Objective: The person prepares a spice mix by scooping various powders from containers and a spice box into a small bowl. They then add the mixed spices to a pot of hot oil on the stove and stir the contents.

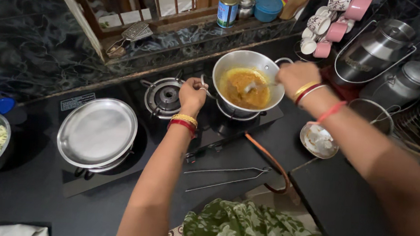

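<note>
Two hands we extend: left hand point(192, 93) grips the pan point(247, 81) handle, right hand point(295, 77) closed around a spoon point(256, 86), above the black table point(31, 185).

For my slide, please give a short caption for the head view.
Left hand grips the pan handle while right hand stirs yellow curry on the stove.

pan point(266, 68): shiny bare metal, far centre | lid point(97, 131): brushed steel, smooth, left | tongs point(226, 176): thin dull metal wire, near | counter point(31, 180): glossy black stone | hose point(270, 160): matt orange rubber | cans point(384, 51): polished steel, right | mugs point(337, 31): glossy pink and white ceramic, far right
</note>
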